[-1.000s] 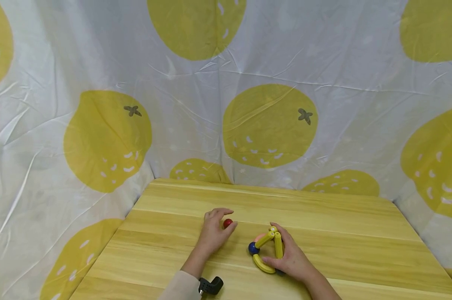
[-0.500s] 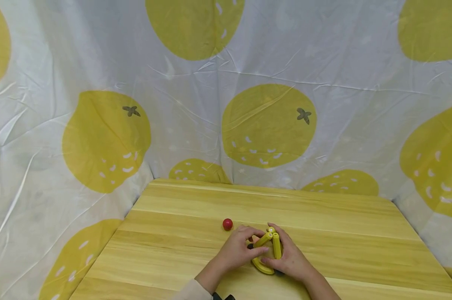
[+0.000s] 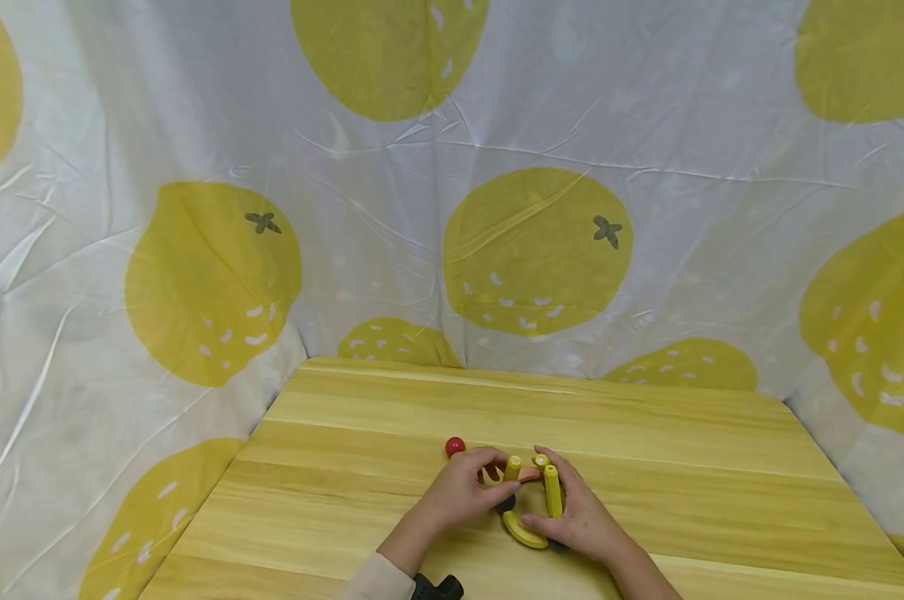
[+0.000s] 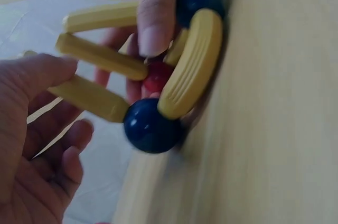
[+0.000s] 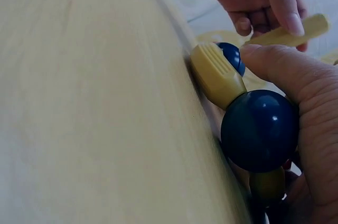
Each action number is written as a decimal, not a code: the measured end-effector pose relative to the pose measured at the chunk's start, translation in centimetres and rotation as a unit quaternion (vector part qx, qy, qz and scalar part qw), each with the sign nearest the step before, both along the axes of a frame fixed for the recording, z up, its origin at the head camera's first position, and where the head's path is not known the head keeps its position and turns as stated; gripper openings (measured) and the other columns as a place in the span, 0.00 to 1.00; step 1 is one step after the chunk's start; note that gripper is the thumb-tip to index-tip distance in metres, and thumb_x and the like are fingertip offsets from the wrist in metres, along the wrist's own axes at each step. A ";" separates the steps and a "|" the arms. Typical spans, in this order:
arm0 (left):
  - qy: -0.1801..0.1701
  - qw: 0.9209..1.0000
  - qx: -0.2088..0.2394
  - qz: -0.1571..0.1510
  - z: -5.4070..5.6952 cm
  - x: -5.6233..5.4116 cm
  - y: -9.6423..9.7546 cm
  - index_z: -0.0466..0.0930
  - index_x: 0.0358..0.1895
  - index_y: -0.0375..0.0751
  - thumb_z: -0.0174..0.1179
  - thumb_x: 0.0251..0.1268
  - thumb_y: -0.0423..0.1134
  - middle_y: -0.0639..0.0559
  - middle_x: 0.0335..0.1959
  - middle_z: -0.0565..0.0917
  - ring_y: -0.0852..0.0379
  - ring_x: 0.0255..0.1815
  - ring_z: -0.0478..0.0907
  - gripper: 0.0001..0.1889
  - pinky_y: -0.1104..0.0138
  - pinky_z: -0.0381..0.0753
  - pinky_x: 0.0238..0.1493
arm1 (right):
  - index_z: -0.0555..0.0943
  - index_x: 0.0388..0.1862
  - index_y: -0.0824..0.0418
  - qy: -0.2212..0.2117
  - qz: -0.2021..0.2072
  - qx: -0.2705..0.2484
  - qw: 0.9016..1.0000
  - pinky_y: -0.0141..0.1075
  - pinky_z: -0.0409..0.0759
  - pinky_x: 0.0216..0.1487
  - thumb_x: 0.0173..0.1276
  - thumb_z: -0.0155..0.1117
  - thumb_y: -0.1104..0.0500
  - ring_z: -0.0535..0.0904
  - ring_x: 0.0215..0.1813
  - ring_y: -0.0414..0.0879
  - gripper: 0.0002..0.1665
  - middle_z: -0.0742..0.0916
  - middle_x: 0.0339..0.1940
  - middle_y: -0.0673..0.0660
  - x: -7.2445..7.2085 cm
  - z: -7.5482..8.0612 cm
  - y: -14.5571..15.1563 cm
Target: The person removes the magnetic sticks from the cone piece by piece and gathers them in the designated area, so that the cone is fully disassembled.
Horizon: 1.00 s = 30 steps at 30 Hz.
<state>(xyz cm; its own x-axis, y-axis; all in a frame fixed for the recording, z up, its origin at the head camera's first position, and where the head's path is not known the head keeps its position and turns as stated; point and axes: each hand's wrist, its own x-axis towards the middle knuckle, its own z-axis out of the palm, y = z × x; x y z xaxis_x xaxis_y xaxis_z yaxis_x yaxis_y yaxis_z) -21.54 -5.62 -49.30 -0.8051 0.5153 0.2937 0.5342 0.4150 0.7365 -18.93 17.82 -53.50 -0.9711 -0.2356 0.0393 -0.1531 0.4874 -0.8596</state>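
Observation:
My left hand (image 3: 462,492) pinches an upright yellow stick (image 3: 512,469) between thumb and fingers. In the left wrist view that stick meets a blue ball (image 4: 152,126) at its lower end. A ridged, curved yellow piece (image 4: 195,65) links this ball to a second blue ball (image 5: 260,131). My right hand (image 3: 581,512) grips the far side of this ball-and-stick toy, its thumb over the curved piece. Two more yellow sticks rise there, one (image 3: 553,493) beside the right fingers. A red ball (image 4: 158,76) sits at the foot of one stick, partly hidden by the curved piece.
A loose red ball (image 3: 455,447) lies on the wooden table (image 3: 347,483) just beyond the left hand. A black wrist mount (image 3: 438,587) shows below the left sleeve. Behind the table hangs a lemon-printed cloth (image 3: 377,233).
My left hand moved from beside the loose red ball to the toy and took hold of a stick. That stick leaned right before; it now stands more upright, farther left. The right hand stays put.

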 end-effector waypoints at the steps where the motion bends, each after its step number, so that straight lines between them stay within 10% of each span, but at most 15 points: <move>1: -0.013 1.000 0.002 -0.009 0.1 -0.1 -0.4 0.84 0.48 0.50 0.69 0.67 0.45 0.57 0.39 0.87 0.63 0.39 0.81 0.10 0.75 0.79 0.39 | 0.59 0.81 0.44 -0.002 -0.001 0.000 1.000 0.63 0.69 0.70 0.53 0.84 0.44 0.66 0.77 0.63 0.61 0.70 0.78 0.58 0.0 0.0 0.0; 14: -0.163 0.984 -0.048 -0.050 1.9 -1.1 -5.4 0.85 0.46 0.52 0.70 0.66 0.43 0.57 0.40 0.83 0.63 0.38 0.77 0.08 0.70 0.79 0.41 | 0.61 0.79 0.38 -0.006 -0.009 -0.006 1.000 0.65 0.68 0.69 0.52 0.85 0.46 0.64 0.78 0.64 0.59 0.69 0.78 0.62 0.2 0.2 -0.1; 30: -0.198 0.967 -0.158 0.008 1.7 -0.6 -6.0 0.88 0.30 0.50 0.74 0.58 0.40 0.61 0.26 0.84 0.62 0.27 0.75 0.04 0.68 0.75 0.29 | 0.60 0.80 0.44 0.014 -0.028 0.018 0.999 0.59 0.68 0.72 0.51 0.85 0.43 0.70 0.74 0.58 0.62 0.71 0.75 0.56 0.1 0.1 0.0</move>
<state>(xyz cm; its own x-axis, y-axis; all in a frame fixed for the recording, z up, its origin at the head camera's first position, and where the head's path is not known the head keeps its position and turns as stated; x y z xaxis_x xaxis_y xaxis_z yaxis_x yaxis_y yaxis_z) -22.14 -11.63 -47.61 -0.8312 0.5149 -0.2099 0.2272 0.6590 0.7170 -18.81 17.81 -53.35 -0.9815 -0.1823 0.0589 -0.1481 0.5272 -0.8367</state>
